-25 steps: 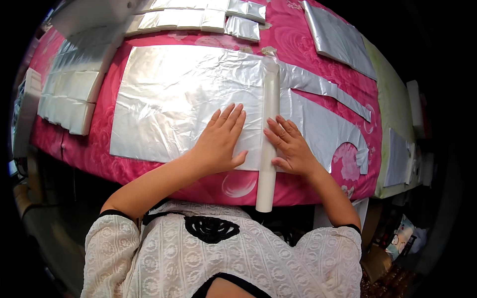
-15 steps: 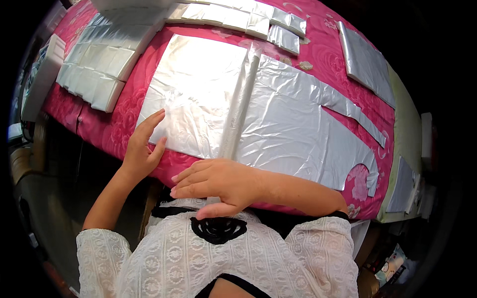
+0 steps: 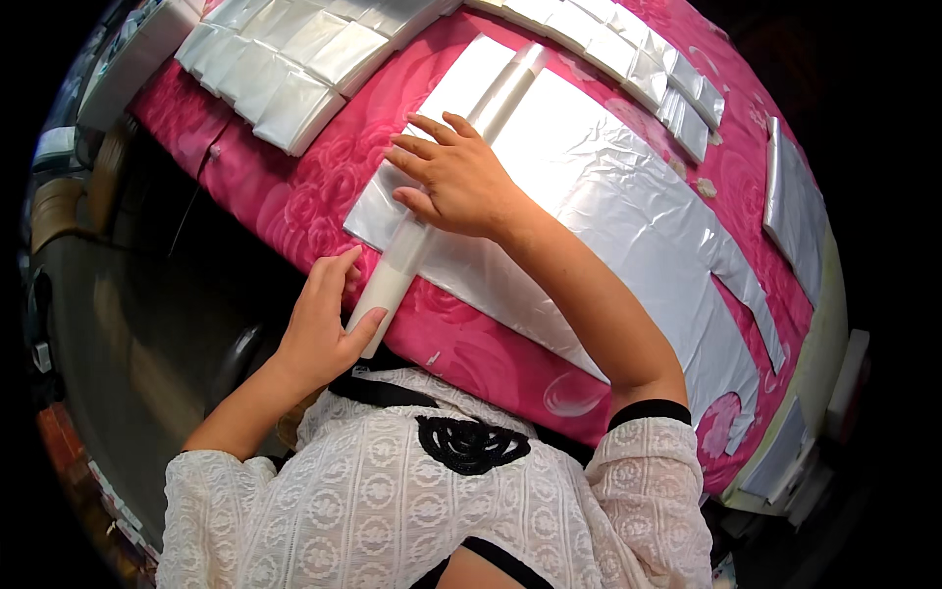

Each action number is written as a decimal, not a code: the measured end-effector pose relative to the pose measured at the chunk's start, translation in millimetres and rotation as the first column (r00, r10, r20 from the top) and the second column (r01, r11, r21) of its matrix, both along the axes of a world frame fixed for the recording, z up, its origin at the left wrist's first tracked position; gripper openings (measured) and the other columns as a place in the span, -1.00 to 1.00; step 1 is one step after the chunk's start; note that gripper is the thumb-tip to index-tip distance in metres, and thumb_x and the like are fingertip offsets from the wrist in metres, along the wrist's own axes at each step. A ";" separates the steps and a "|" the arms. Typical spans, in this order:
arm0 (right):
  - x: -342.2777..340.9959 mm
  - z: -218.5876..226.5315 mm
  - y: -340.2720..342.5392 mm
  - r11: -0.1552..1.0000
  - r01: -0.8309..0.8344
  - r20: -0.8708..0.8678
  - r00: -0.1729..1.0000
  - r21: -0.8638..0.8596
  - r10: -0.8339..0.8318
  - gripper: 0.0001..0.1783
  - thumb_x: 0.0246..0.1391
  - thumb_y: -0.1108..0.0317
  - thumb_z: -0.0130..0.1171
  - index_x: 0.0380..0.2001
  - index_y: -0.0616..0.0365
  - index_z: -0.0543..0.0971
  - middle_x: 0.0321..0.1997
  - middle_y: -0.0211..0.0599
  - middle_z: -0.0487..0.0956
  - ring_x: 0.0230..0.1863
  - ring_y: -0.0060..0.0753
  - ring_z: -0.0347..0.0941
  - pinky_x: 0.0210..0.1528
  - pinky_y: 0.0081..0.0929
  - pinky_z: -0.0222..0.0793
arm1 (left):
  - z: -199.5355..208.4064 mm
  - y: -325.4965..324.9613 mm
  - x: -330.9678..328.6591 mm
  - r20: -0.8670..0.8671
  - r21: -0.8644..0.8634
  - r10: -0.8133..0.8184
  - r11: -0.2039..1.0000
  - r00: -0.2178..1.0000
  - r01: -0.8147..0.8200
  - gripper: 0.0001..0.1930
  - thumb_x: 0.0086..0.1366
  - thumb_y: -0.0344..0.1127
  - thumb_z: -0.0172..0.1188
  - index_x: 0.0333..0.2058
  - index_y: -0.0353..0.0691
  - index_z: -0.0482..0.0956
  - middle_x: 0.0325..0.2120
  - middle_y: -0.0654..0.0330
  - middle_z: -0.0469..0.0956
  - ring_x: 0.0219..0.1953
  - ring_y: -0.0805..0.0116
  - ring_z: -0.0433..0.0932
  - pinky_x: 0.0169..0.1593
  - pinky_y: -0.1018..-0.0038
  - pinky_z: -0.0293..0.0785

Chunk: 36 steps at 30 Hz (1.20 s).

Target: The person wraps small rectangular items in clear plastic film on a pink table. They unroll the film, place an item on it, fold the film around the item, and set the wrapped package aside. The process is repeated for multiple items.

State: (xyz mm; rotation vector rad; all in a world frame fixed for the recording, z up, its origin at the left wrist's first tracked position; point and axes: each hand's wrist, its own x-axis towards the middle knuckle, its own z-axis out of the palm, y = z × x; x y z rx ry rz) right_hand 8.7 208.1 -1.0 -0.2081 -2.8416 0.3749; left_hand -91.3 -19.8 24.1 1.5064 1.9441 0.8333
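A large flat stack of silvery plastic vest bags (image 3: 589,206), with cut-out handles at its right end, lies on the pink cloth. Across its left part runs a long pale tube-like bar (image 3: 388,290), glossy and partly see-through, its near end jutting past the stack. My right hand (image 3: 456,182) reaches over the stack, palm down with fingers spread, on the bar and the plastic beside it. By the bar's near end is my left hand (image 3: 329,309), fingers loosely bent and thumb apart, the thumb over the bar's edge. The bar's middle is hidden under my right hand.
Several rows of folded silvery packs (image 3: 299,74) lie at the far left, and another row (image 3: 628,64) along the far side. A folded silver bundle (image 3: 793,211) rests at the right. A white box (image 3: 137,64) stands at the far left edge of the pink-covered table (image 3: 309,211).
My right hand has moved up and forward onto the plastic and bar. The bar's near end now shows beside my left hand. The stack's left part looks narrower, and the view has turned.
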 end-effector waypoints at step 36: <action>104.6 35.0 -55.1 -0.215 -0.621 -0.195 0.525 -0.754 -0.829 -0.38 -0.06 0.33 0.22 0.03 0.19 0.18 -0.35 -0.35 0.40 -0.32 -0.53 0.39 -0.23 -0.46 0.42 | 0.6 58.0 66.9 0.996 -0.060 0.087 0.745 -0.007 0.665 -0.30 -0.02 -0.14 0.33 0.04 -0.34 0.24 -0.36 0.17 0.45 -0.35 0.38 0.51 -0.33 0.48 0.47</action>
